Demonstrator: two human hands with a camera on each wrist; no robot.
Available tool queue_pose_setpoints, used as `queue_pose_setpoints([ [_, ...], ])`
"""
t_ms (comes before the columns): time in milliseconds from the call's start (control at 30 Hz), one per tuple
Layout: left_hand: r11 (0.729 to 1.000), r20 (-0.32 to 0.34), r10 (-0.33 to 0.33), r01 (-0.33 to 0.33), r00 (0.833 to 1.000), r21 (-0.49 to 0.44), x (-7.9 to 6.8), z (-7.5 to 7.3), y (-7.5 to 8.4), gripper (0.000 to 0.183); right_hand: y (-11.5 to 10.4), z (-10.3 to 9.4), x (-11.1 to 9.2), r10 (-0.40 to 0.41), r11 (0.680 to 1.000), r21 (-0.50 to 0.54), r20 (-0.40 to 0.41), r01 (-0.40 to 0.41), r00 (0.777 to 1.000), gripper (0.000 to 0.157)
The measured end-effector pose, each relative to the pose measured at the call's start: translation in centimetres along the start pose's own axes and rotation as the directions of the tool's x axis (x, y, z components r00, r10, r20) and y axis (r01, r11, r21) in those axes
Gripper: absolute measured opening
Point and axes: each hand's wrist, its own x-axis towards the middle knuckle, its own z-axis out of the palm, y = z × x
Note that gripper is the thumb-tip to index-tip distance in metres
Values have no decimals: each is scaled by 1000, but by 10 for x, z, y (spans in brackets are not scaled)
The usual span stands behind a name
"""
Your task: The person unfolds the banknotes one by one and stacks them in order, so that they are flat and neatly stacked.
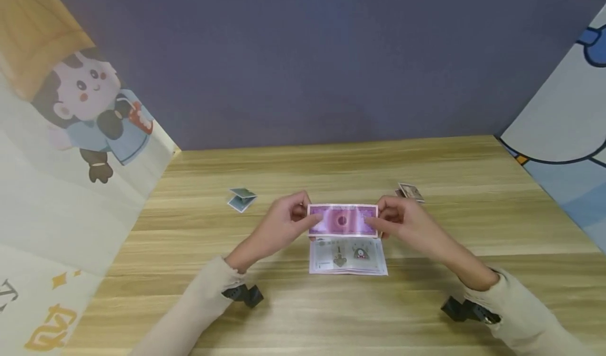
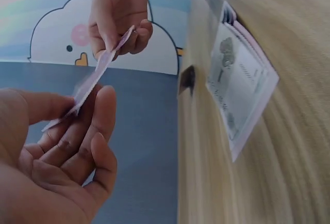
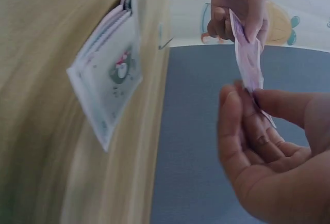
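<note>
A purple banknote (image 1: pixel 342 220) is stretched between both hands, raised off the table. My left hand (image 1: pixel 284 222) pinches its left end, thumb on the near face and fingers behind. At the other end my right hand (image 1: pixel 409 220) pinches it the same way. Just below lies a small stack of folded pale notes (image 1: pixel 347 256) with a numeral 1 and small printed pictures. In the left wrist view the layered edges of this stack (image 2: pixel 240 79) show, apart from the hands; the right wrist view shows the stack (image 3: pixel 111 72) from the other side.
A folded green note (image 1: pixel 242 199) stands half unfolded on the wooden table (image 1: pixel 303 314) at the left. Behind the right hand sits a folded brown note (image 1: pixel 411 192). A dark panel (image 1: pixel 303 61) rises at the table's back, with cartoon-printed walls (image 1: pixel 42 187) at the sides.
</note>
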Motion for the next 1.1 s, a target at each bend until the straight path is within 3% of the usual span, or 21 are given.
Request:
queue_pose_setpoints([
  [133,995,-19,-18,20,1000,95,-1,7,-6,21,9,3,-1,23,1000,-2,-15,-23,1000,25],
  [300,991,23,-84,81,996,107,-3,16,-18,19,25,9,0,27,1000,-9,-21,-27,999,25],
  [433,985,99,-140,128,985,116,-6,21,-29,17,39,14,0,62,996,60,36,-65,997,24],
  [600,964,152,-180,143,972,225,-7,28,-38,21,54,19,-2,131,978,141,147,-152,980,25],
  [733,942,164,-209,154,964,298,-6,34,-42,24,60,19,-6,146,980,111,180,-168,973,26],
  [900,931,170,-236,173,957,321,-8,38,-44,23,65,19,-8,163,975,114,222,-191,961,27],
  [1100,910,160,-231,155,960,384,-7,39,-43,19,68,16,-8,184,963,150,238,-223,954,27],
])
